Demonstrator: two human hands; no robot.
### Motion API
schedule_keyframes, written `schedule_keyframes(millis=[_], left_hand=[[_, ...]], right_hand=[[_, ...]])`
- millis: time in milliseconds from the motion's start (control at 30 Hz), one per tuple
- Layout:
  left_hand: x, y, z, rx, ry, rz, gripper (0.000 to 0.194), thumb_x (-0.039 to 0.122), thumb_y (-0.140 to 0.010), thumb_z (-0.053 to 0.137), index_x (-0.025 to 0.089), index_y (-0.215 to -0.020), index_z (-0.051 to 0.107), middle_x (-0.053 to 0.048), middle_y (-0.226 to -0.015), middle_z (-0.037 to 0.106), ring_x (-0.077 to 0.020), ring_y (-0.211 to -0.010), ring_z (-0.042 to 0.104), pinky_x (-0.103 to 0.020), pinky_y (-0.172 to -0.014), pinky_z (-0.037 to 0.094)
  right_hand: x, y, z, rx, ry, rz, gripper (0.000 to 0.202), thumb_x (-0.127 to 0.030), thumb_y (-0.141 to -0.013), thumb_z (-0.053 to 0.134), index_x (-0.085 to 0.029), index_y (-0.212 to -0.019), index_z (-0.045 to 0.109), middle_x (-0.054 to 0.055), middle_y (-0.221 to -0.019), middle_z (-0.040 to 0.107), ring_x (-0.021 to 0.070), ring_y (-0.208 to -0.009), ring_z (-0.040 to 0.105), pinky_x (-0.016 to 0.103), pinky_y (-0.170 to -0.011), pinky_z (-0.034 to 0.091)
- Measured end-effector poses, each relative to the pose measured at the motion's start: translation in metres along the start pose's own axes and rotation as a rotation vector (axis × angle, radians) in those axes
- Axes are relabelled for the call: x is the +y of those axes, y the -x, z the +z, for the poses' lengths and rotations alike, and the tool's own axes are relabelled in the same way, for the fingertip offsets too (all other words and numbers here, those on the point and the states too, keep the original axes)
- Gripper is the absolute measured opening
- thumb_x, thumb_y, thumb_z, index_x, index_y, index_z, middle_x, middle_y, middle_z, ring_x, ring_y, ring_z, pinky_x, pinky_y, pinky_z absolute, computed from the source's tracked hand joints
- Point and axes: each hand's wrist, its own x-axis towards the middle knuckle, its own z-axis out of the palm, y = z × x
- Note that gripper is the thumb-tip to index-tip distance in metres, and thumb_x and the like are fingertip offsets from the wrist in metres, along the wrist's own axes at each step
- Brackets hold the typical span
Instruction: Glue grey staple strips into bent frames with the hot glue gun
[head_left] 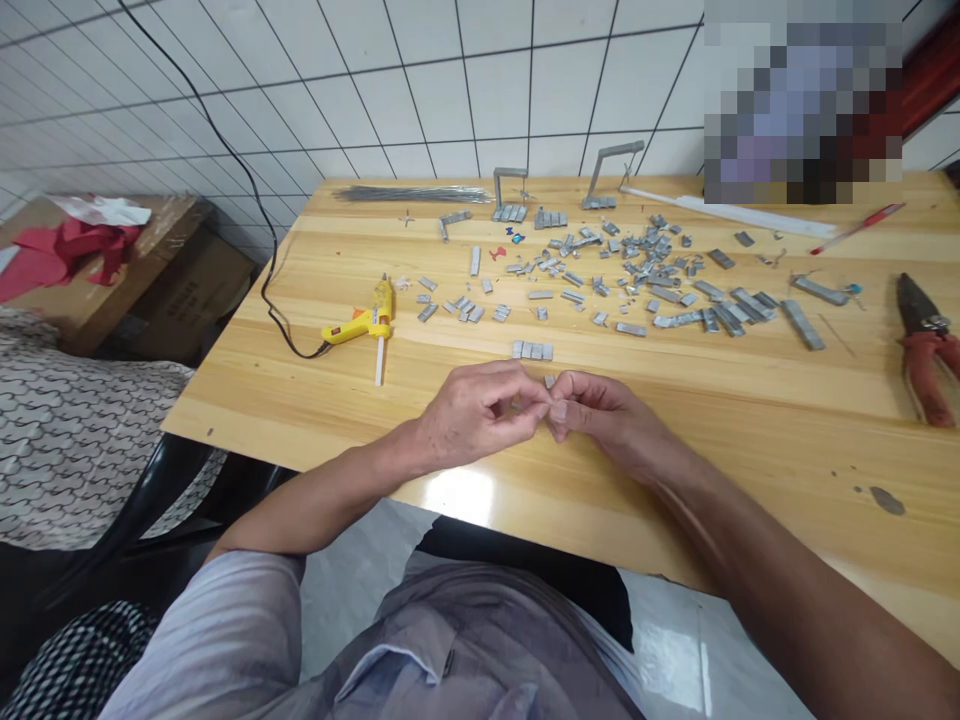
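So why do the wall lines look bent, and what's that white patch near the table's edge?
Head view: the wide lens bows the tile lines; the white patch is glare on the glossy table, just below the left hand; the upper right corner is a pixelated block.

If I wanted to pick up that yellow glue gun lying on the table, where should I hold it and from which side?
Probably by the handle of the glue gun, the yellow part that runs left toward the black cord. It lies flat on the wooden table, so come from above and from the left. The nozzle end near the top may be hot, and the white glue stick juts toward the table's near edge.
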Motion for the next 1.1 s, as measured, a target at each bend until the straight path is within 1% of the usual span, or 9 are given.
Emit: schedule_keyframes(millis=[167,300,400,500,633,800,967,1033,1100], left_hand=[[0.0022,0.0005,0.0028,0.014,0.037,-0.046,0.01,0.008,-0.083,0.066,0.017,-0.082,0.066,0.005,-0.064,0.059,-0.0055,-0.054,0.048,-0.017,-0.052,0.039],[0.0025,0.0015,0.005,0.019,0.13,-0.114,0.009,0.007,-0.084,0.066,0.017,-0.083,0.065,0.006,-0.065,0.056,-0.0046,-0.053,0.047,-0.017,-0.053,0.039],[0.002,0.0025,0.0051,0.01,0.175,-0.183,0.005,0.015,-0.09,0.068,0.016,-0.085,0.067,0.005,-0.066,0.055,-0.0051,-0.052,0.045,-0.018,-0.052,0.038],[0.0017,0.0036,0.0038,-0.002,0.218,-0.261,0.011,0.024,-0.094,0.07,0.016,-0.087,0.07,0.004,-0.065,0.053,-0.0065,-0.053,0.044,-0.02,-0.051,0.037],[0.0009,0.0047,0.002,-0.029,0.278,-0.346,0.015,0.03,-0.096,0.069,0.016,-0.091,0.072,0.002,-0.068,0.056,-0.008,-0.055,0.045,-0.022,-0.05,0.037],[-0.0009,0.0037,0.0003,-0.046,0.367,-0.419,0.017,0.033,-0.095,0.068,0.016,-0.094,0.073,-0.001,-0.072,0.062,-0.0102,-0.059,0.052,-0.022,-0.052,0.04],[-0.0002,-0.0006,-0.0008,-0.017,0.509,-0.436,0.023,0.038,-0.098,0.067,0.017,-0.093,0.076,-0.005,-0.084,0.072,-0.0135,-0.074,0.065,-0.026,-0.067,0.054],[-0.0002,-0.0015,-0.0007,0.0,0.556,-0.461,0.025,0.04,-0.095,0.071,0.016,-0.089,0.076,-0.004,-0.081,0.072,-0.0122,-0.071,0.063,-0.026,-0.065,0.053],[-0.0008,-0.0016,-0.0006,0.004,0.559,-0.506,0.028,0.044,-0.092,0.075,0.016,-0.085,0.075,-0.001,-0.073,0.067,-0.0101,-0.062,0.056,-0.023,-0.057,0.047]], right_hand=[[-0.0004,0.0001,0.0024,-0.056,-0.041,0.002,0.037,-0.051,-0.085,0.082,-0.02,-0.071,0.065,-0.002,-0.066,0.061,0.0136,-0.066,0.05,0.031,-0.071,0.037],[-0.0021,-0.001,0.004,-0.058,-0.075,0.01,0.04,-0.054,-0.082,0.083,-0.021,-0.071,0.064,-0.002,-0.065,0.061,0.0137,-0.064,0.049,0.031,-0.07,0.037],[-0.0031,-0.0012,0.0036,-0.041,-0.086,0.005,0.041,-0.055,-0.081,0.084,-0.021,-0.071,0.065,-0.003,-0.064,0.06,0.0136,-0.063,0.049,0.032,-0.07,0.038],[-0.0029,-0.0009,0.0022,-0.034,-0.088,-0.005,0.039,-0.054,-0.082,0.084,-0.022,-0.072,0.066,-0.003,-0.064,0.061,0.0136,-0.062,0.049,0.032,-0.07,0.039],[-0.0024,-0.0007,0.0011,-0.036,-0.083,-0.001,0.037,-0.053,-0.082,0.084,-0.022,-0.072,0.066,-0.002,-0.064,0.062,0.0139,-0.063,0.049,0.032,-0.07,0.039],[-0.0032,-0.0006,0.0023,-0.005,-0.043,0.009,0.039,-0.055,-0.08,0.084,-0.022,-0.071,0.066,-0.002,-0.064,0.062,0.0144,-0.064,0.05,0.032,-0.07,0.039],[-0.0042,0.0003,0.0027,0.036,-0.029,0.005,0.036,-0.052,-0.081,0.083,-0.022,-0.072,0.066,-0.002,-0.064,0.062,0.0141,-0.064,0.051,0.032,-0.07,0.039],[-0.0046,0.0004,0.0023,0.047,-0.022,0.0,0.034,-0.051,-0.082,0.083,-0.022,-0.073,0.066,-0.002,-0.064,0.062,0.0141,-0.064,0.051,0.032,-0.07,0.04],[-0.0046,0.0003,0.0019,0.047,-0.009,-0.004,0.033,-0.051,-0.082,0.082,-0.022,-0.075,0.066,-0.002,-0.064,0.062,0.0143,-0.064,0.051,0.032,-0.07,0.041]])
